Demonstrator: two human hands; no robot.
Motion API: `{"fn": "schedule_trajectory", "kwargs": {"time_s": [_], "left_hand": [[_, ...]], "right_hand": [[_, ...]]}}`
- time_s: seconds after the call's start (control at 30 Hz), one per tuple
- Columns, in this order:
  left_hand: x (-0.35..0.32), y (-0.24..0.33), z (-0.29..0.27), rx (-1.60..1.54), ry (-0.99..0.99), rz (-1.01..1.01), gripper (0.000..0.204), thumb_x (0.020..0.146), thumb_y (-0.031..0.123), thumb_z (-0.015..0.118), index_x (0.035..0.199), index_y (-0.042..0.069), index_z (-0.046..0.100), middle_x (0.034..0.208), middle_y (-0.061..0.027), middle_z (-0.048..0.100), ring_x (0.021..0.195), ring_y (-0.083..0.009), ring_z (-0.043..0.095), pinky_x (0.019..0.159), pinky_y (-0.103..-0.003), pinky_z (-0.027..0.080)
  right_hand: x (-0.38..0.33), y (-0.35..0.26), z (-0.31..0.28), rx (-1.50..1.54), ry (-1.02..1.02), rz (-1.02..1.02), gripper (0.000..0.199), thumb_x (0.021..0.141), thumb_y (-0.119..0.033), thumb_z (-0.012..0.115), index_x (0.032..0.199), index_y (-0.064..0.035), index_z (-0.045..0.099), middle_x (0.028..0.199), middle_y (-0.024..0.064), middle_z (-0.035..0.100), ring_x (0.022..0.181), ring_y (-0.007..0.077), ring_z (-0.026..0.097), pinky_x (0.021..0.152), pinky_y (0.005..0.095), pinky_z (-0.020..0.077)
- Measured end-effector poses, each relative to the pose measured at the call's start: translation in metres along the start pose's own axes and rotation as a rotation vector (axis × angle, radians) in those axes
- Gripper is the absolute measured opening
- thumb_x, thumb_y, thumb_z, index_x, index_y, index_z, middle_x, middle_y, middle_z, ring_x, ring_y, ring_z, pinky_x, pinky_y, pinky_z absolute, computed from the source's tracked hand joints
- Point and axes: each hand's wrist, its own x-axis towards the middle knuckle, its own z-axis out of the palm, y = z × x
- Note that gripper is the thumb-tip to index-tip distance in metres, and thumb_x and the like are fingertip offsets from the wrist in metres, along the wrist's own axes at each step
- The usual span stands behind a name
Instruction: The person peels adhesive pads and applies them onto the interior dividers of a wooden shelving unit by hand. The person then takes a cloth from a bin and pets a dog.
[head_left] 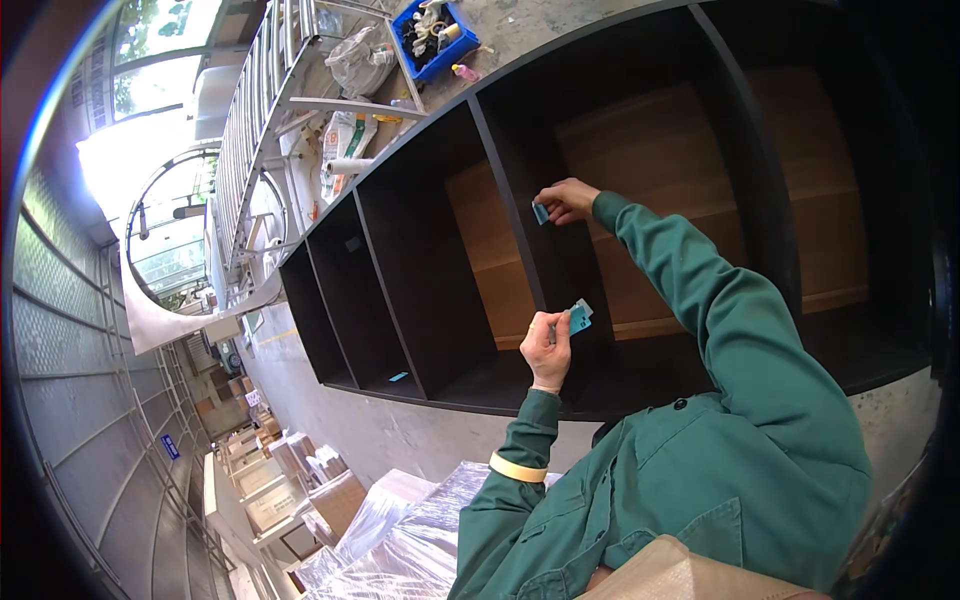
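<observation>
A long black shelf unit (410, 230) with upright dividers and brown back panels lies in front of me. My left hand (546, 350) is closed in a pinch on a few small teal cards (580, 318), held over the unit's near side. Farther off, my right hand (570, 201) pinches a single small teal card (540, 213) at a black divider; whether the card touches the panel I cannot tell. Another teal card (398, 377) lies in a compartment to the left, near the front edge. A dim bluish patch (353, 243) shows on a panel beyond it.
Beyond the unit stand a metal ladder (258, 130), a blue crate (436, 40) of odds and ends, and plastic bags (360, 62). Plastic-wrapped goods (400, 530) sit close to my left side, with cardboard boxes (338, 500) behind them.
</observation>
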Motion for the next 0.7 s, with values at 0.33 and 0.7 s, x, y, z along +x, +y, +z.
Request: {"fn": "schedule_trajectory", "kwargs": {"time_s": [0.33,0.7], "left_hand": [[0.002,0.002,0.004,0.010,0.037,0.043,0.012,0.081,0.009,0.063,0.073,0.003,0.056,0.059,-0.0044,0.047,0.047,-0.0135,0.042,0.043,-0.025,0.033],[0.003,0.003,0.005,0.031,0.047,0.058,0.012,0.080,0.008,0.064,0.073,0.003,0.057,0.059,-0.0048,0.047,0.046,-0.0132,0.042,0.042,-0.025,0.033]], "right_hand": [[-0.019,-0.039,0.005,-0.188,-0.018,0.078,0.021,0.078,-0.017,0.064,0.090,0.0006,0.060,0.083,0.0099,0.063,0.074,0.0175,0.063,0.064,0.0302,0.0543],[-0.011,-0.038,0.009,-0.191,-0.036,0.091,0.017,0.081,-0.017,0.057,0.082,-0.0001,0.057,0.075,0.0054,0.057,0.072,0.0176,0.062,0.064,0.0306,0.0553]]}}
